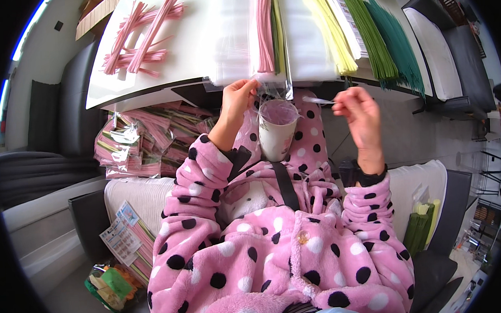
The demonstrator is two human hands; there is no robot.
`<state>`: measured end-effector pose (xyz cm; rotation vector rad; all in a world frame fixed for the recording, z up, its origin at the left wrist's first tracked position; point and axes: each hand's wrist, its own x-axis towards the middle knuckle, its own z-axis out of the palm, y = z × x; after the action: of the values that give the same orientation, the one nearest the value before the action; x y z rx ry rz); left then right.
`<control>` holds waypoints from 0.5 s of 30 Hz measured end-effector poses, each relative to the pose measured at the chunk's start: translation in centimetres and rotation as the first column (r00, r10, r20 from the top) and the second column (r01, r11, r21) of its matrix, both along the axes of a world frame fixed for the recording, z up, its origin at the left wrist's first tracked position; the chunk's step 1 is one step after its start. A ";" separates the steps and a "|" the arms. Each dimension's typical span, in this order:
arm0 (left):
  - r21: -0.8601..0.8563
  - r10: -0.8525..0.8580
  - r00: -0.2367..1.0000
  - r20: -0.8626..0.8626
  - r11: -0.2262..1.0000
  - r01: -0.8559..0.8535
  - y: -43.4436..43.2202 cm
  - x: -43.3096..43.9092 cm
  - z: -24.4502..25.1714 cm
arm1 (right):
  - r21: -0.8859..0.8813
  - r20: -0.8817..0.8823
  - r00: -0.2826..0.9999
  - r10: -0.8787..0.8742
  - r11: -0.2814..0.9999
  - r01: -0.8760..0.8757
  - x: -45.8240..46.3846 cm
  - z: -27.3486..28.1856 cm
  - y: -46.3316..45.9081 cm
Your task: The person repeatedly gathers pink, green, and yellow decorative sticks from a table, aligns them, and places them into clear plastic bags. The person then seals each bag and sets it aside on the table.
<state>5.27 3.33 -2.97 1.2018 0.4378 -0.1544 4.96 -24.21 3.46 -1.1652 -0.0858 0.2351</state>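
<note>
At the table's front edge, my left hand [240,99] pinches the lower left corner of a clear plastic sleeve [289,66]. Inside that sleeve lie pink stems [264,34] and a few green and yellow ones [277,38], seemingly fuzzy craft stems. To the right, my right hand [359,112] holds a thin pale plastic strip [317,100] between thumb and fingers, away from the sleeve. Between my thighs stands a white flowered cup [275,140], its mouth stuffed with crumpled clear strips [278,112].
On the white table [105,85] are crossed pink bundles [142,37], a stack of clear sleeves [229,52], and yellow [333,31], green [371,33] and teal bundles [396,41]. Filled packs [136,140] pile up at left. More stems [421,224] lie on the seat at right.
</note>
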 end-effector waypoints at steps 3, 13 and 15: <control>0.007 0.013 1.000 0.022 1.000 -0.013 -0.2 0.2 0.1 | -0.128 -0.092 0.990 0.109 0.984 -0.120 0.0 -2.7 2.1; 0.018 -0.014 0.999 0.034 1.000 0.013 -0.3 0.1 -0.2 | -0.845 0.183 0.940 0.289 0.535 0.000 -2.1 -6.0 5.0; 0.029 -0.017 1.000 0.019 0.999 0.016 -0.3 0.0 -0.2 | -0.886 0.241 0.920 0.309 0.456 0.079 -2.5 -5.4 4.4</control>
<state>5.28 3.06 -3.15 1.2345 0.4145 -0.1511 2.45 -19.83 -1.92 -2.2939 -0.4313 0.1712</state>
